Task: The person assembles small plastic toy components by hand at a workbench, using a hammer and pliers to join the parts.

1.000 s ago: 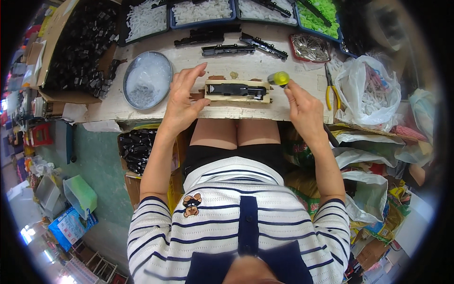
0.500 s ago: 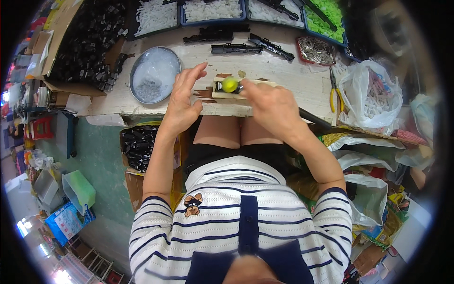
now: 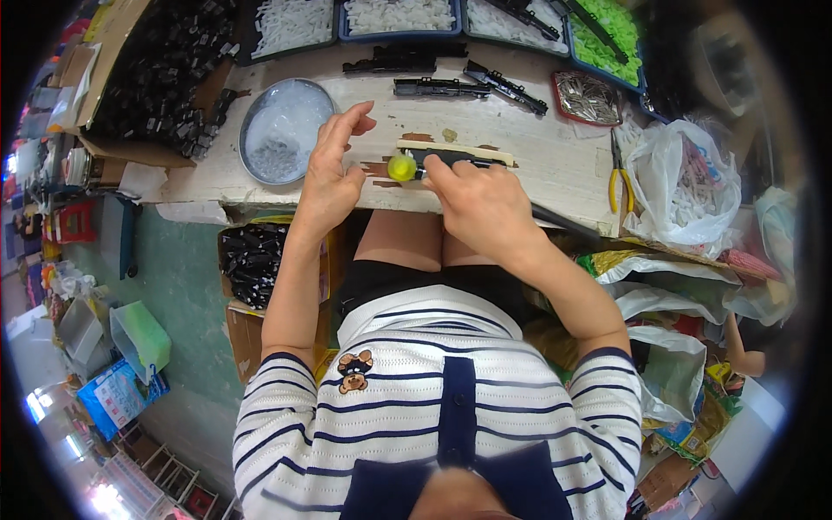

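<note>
A long black plastic part (image 3: 458,157) lies in a pale wooden holder (image 3: 503,157) near the front edge of the white workbench (image 3: 537,165). My right hand (image 3: 472,204) is closed around a small tool with a yellow-green knob (image 3: 401,166), pressing it at the left end of the black part. My left hand (image 3: 332,172) rests on the bench just left of the knob, fingers spread and raised, holding nothing.
A round metal bowl of small clear pieces (image 3: 282,130) sits left of my hands. More black parts (image 3: 442,87) lie behind. Trays of white (image 3: 399,16) and green (image 3: 607,39) pieces line the back. Yellow-handled pliers (image 3: 617,173) and a white bag (image 3: 680,191) are at right.
My right hand has carried the yellow-green knobbed tool from the right end of the black part across to its left end. My left hand stayed beside the holder.
</note>
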